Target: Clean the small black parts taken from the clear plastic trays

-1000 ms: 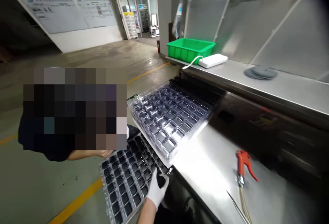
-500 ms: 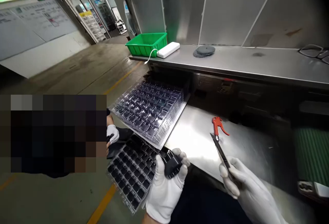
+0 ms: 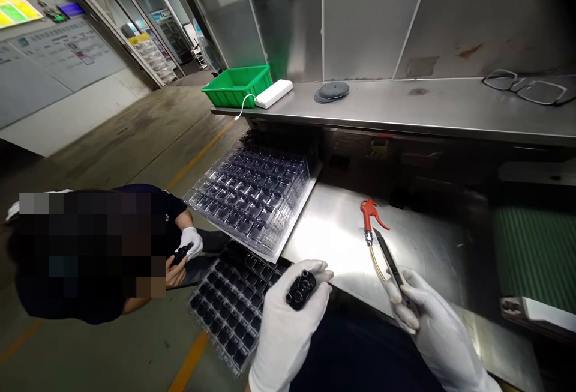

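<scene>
a person's gloved left hand (image 3: 288,320) grips a small black plastic part (image 3: 301,290) with round holes between thumb and fingers, while the gloved right hand (image 3: 427,326) is clenched around slim dark tweezers (image 3: 390,267), their tip pointing away from the person above the stainless steel tabletop (image 3: 328,230). beneath the left hand, a tilted clear blister tray (image 3: 231,302) filled with black parts lies against the tabletop's near edge. just beyond it, a stack of clear blister trays (image 3: 252,200) rests on a white sheet (image 3: 292,227) and leans against the tabletop's far side. a red air blow gun (image 3: 369,212) lies on the steel near the tweezers, its pale hose (image 3: 377,269) trailing toward the right hand. to the left, a co-worker in dark clothing, partly blurred out, holds a small black part (image 3: 182,254) in a white-gloved hand (image 3: 191,243), with a bare hand (image 3: 174,273) just below it. on the steel shelf (image 3: 405,101) behind sit a green plastic crate (image 3: 236,87), a white power bank (image 3: 273,93), grey round discs (image 3: 332,92) and a pair of glasses (image 3: 528,89). farther off, a yellow floor line (image 3: 198,155) runs toward wall-mounted notice boards (image 3: 67,56) and storage racks (image 3: 150,56).
</scene>
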Motion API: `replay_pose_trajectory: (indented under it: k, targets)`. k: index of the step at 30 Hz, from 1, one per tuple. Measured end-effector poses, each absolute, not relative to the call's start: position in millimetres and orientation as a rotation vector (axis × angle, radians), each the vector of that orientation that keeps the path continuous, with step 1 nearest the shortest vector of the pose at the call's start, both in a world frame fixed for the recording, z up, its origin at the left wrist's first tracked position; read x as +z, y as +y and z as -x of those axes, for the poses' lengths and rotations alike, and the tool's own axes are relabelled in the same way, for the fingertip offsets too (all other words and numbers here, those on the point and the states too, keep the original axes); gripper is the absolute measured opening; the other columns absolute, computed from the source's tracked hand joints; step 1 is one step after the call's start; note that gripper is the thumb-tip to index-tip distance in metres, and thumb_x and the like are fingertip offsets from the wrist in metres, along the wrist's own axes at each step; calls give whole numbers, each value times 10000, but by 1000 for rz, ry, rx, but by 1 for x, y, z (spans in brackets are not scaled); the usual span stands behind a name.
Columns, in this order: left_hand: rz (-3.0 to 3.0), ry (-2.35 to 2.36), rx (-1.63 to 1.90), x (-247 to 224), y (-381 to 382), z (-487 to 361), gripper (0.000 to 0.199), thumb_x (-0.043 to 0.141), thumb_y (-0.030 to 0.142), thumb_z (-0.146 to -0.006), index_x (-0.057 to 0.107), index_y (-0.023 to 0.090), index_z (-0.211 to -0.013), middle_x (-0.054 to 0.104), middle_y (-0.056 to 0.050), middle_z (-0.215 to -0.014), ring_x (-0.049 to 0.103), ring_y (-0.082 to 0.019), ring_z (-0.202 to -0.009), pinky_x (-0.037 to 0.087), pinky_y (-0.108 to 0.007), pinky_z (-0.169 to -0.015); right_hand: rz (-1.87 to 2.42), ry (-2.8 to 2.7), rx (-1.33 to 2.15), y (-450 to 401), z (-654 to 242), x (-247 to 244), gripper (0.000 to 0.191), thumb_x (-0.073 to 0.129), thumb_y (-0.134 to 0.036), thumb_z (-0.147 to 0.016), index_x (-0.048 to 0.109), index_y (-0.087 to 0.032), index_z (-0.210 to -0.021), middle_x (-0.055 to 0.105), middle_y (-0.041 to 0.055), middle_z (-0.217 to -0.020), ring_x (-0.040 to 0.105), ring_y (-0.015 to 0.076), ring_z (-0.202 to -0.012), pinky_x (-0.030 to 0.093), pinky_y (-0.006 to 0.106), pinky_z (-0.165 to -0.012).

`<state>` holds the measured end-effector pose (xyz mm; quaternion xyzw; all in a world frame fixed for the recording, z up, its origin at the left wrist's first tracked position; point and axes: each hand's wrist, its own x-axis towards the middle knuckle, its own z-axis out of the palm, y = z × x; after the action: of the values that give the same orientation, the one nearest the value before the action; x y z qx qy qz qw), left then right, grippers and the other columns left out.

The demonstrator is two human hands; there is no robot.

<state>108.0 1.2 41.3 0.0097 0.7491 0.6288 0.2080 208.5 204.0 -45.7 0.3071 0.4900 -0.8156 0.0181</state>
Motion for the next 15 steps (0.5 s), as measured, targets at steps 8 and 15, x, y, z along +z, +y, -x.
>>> replay_pose_trajectory:
  k: [8,15]
  targets:
    - [-46,2248,1646,45,5,-114,290,728,325,-931,729,259,-1214,784,-19,-1037,768,-186,-832,658,-332,-839,-966,1590,-2484,205,-208,-43,323,441,-398,-1023,578,-196,-812,312,-27,-656,250,132,-581,273,308,-573]
    - [-35,2334,1585,45,6,-118,288,708,324,-935,735,270,-1216,772,-33,-1083,763,-200,-872,658,-338,-832,-958,1614,-2452,208,-207,-40,363,409,-413,-1038,586,-204,-800,304,-28,-621,258,138,-576,298,316,-590]
